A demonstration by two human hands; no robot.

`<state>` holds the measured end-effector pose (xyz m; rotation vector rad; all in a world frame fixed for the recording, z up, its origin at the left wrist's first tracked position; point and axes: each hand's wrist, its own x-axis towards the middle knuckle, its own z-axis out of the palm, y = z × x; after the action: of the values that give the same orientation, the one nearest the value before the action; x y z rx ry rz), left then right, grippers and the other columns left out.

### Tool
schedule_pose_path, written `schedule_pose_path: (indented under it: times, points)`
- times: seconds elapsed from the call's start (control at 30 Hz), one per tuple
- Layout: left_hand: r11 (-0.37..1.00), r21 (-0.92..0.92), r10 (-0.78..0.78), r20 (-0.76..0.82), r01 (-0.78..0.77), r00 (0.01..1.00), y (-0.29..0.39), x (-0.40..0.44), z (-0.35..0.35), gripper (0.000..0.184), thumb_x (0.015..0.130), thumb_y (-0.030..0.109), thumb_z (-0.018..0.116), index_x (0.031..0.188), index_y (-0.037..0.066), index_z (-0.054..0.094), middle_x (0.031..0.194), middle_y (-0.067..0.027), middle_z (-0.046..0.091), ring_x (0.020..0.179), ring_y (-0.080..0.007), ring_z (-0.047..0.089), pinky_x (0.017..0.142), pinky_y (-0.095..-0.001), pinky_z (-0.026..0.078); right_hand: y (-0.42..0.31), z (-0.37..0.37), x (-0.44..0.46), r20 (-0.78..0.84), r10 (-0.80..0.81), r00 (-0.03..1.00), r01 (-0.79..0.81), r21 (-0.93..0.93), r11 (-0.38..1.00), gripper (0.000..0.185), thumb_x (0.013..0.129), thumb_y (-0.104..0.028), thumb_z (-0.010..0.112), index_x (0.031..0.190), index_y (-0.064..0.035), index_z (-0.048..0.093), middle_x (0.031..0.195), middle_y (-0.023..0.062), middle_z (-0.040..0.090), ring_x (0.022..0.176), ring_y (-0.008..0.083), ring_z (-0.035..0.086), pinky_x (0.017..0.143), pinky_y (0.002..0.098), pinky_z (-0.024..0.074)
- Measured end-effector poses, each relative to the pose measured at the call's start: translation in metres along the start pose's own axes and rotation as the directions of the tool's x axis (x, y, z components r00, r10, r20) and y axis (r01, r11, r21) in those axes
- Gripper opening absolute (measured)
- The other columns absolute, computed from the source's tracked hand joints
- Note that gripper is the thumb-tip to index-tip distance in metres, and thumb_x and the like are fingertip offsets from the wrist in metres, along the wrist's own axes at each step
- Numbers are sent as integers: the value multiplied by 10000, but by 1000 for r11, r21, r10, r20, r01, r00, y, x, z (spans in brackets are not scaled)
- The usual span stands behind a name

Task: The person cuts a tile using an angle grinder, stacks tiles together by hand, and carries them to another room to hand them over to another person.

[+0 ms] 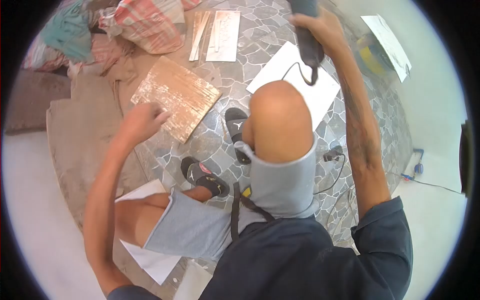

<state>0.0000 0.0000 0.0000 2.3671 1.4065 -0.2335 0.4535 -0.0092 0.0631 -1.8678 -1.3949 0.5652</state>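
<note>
My right hand is raised at the top right, wrapped around a corded power tool with a teal upper part and a dark body. The tool's far end is cut off by the frame edge, and its black cord hangs from the near end over a white tile on the floor. My left hand hovers by the left corner of a square brown board with pale scuffed streaks. Its fingers are curled in, and I see nothing between them.
Narrow strips lie on pieces at the back, beside crumpled red-and-white sacks. Brown cardboard covers the left floor. A plug and cables lie at right. Another white piece leans over a bucket.
</note>
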Motion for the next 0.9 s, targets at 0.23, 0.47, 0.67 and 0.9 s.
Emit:
schedule_pose_path:
  times: [0.23,0.47,0.67,0.9]
  points:
    - [836,-545,107,52,-62,993,79,189,165,405,913,376,645,941,-24,700,872,-192,702,870,-281,697,799,-393,529,136,-32,-83,-164,361,918,-342,135,930,403,740,-263,759,985,31,630,799,79,651,718,152,634,661,296,504]
    - [789,-608,-37,99,90,994,144,281,308,618,827,366,724,1206,-94,562,1273,-309,557,1196,-405,558,1016,-438,458,236,-19,-188,-159,733,661,-659,345,669,385,752,-182,761,1028,41,612,859,94,659,700,180,648,659,316,520]
    - [807,-546,-141,192,225,971,179,309,313,748,789,377,745,1314,-85,478,1377,-288,439,1292,-429,454,1062,-506,421,254,11,-234,-236,820,522,-674,474,566,325,791,-177,734,990,52,618,779,133,676,654,203,667,602,324,534]
    - [839,-410,-230,330,358,916,182,315,302,733,771,403,715,1334,-16,503,1389,-219,432,1314,-405,426,1034,-602,408,296,61,-214,-368,805,466,-586,552,592,296,739,-112,781,962,49,668,851,93,683,700,182,659,662,306,523]
